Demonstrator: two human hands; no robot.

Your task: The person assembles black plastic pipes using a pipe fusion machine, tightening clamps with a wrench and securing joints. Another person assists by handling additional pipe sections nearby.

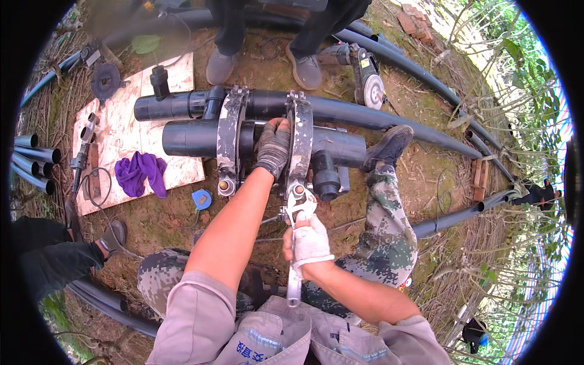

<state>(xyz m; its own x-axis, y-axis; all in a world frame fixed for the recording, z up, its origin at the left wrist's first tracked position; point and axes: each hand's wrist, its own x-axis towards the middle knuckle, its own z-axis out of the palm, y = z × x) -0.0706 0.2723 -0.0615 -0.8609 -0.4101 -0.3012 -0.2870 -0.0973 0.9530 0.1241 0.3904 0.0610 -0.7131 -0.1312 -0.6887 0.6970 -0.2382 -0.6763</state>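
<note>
My right hand (311,243), in a white glove, is closed round the handle of an adjustable wrench (294,286). The wrench's jaws are at the nut on the near end of the right-hand clamp (301,134), a scuffed metal ring round black pipe. My left hand (274,148), in a dark worn glove, is between that clamp and the matching left-hand clamp (230,140). Its fingers curl inward beside the right clamp; what they grip is hidden. A black pipe fitting (188,139) extends left of the clamps, and another fitting with an upright outlet (326,176) extends right.
A purple cloth (141,173) lies on a pale board (182,173), near a blue tape measure (201,199). An angle grinder (370,82) lies at the far right. Long black pipes (389,115) cross the ground. Another person's shoes (304,70) are just beyond the clamps; a further person's leg is at left.
</note>
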